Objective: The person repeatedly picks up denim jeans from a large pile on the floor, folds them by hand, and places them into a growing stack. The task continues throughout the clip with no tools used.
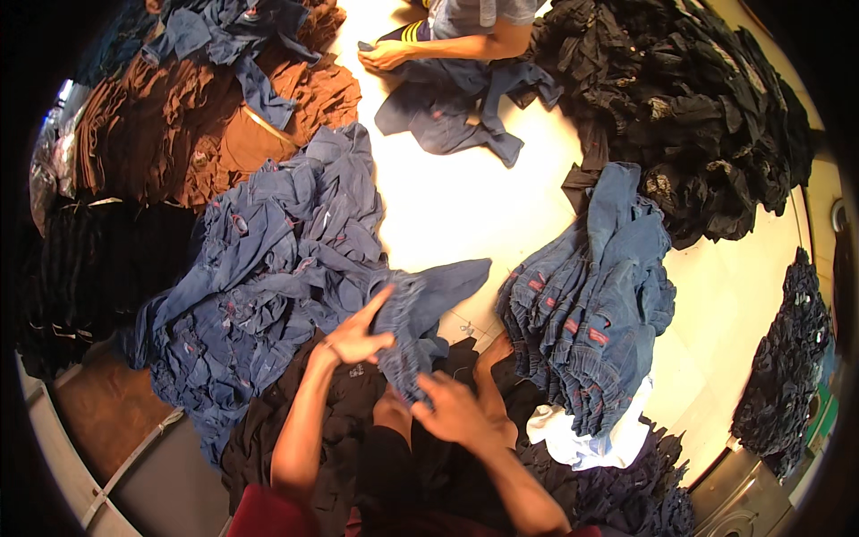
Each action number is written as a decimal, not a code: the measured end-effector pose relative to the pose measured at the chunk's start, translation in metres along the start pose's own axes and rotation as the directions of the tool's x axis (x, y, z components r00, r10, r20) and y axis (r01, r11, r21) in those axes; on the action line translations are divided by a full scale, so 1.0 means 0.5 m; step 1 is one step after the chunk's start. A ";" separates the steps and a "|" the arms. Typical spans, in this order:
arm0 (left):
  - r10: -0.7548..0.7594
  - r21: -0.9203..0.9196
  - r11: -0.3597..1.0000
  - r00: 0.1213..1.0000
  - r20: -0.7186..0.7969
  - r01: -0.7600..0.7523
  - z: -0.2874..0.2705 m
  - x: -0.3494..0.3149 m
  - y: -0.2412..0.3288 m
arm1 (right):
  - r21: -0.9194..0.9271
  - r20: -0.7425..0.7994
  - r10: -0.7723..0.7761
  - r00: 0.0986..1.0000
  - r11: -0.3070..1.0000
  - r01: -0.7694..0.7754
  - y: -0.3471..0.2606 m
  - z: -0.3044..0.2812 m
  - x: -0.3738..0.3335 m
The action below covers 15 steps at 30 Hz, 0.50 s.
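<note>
A pair of blue denim pants (411, 331) with a gathered elastic waistband stretches across my lap, one leg pointing off to the right. My left hand (361, 333) lies against the waistband's left side, thumb and forefinger spread apart. At the lower end of the waistband, my right hand (450, 409) is closed on the fabric. A large loose heap of similar blue denim pants (295, 242) spreads at my left. On my right, a neater stack of denim pants (586, 313) has its waistbands lined up toward me, with small red marks showing.
Brown garments (152, 134) are piled far left, above dark folded garments (107, 268). Black garments (680, 116) form a big mound far right. Across the pale floor, another person's hand (386, 55) is near more denim (447, 107). White cloth (591, 438) lies under the right stack.
</note>
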<state>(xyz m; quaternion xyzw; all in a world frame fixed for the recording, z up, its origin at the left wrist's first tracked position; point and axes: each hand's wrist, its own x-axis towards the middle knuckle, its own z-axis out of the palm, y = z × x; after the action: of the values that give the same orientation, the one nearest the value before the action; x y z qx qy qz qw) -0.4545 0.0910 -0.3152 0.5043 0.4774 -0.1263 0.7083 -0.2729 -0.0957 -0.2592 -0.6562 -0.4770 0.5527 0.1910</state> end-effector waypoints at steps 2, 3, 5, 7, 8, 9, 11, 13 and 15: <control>0.029 0.445 0.895 0.996 -0.088 0.013 0.025 0.077 0.095 | -0.159 -0.023 -0.066 0.998 0.985 0.061 0.014 -0.119 0.009; 0.404 0.531 0.801 0.905 -0.135 -0.278 0.055 0.091 0.140 | -0.177 -0.168 -0.141 0.976 0.978 0.111 0.016 -0.175 -0.004; 0.346 0.461 0.864 0.904 -0.252 -0.202 0.104 0.102 0.247 | -0.180 -0.275 -0.125 0.953 0.981 0.077 0.023 -0.307 -0.039; 0.606 0.507 0.769 0.699 -0.380 -0.391 0.159 0.081 0.362 | -0.193 -0.530 -0.157 0.834 0.979 0.062 0.021 -0.436 -0.106; 0.738 0.598 0.651 0.573 -0.356 -0.467 0.191 0.058 0.418 | -0.109 -0.614 -0.090 0.784 0.994 0.029 0.016 -0.498 -0.146; 0.831 0.592 0.553 0.435 -0.346 -0.586 0.228 0.037 0.475 | -0.212 -0.689 -0.148 0.709 0.977 -0.002 0.010 -0.562 -0.187; 0.965 0.794 0.245 0.056 -0.258 -0.556 0.299 -0.012 0.582 | -0.185 -0.798 -0.085 0.597 0.977 -0.107 -0.011 -0.667 -0.284; 0.982 0.642 0.113 -0.015 -0.191 -0.758 0.358 -0.055 0.675 | -0.201 -0.919 -0.112 0.378 0.958 -0.205 -0.042 -0.743 -0.395; 0.987 0.425 0.128 0.074 -0.140 -0.896 0.415 -0.095 0.738 | -0.327 -0.929 -0.268 0.254 0.918 -0.227 -0.071 -0.785 -0.498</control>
<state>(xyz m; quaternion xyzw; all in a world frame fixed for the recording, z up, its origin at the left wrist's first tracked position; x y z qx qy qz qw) -0.1211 0.0729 -0.0503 0.7819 0.1444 0.4152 0.4422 0.0848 -0.1789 0.0277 -0.8721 -0.3692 -0.0770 0.3119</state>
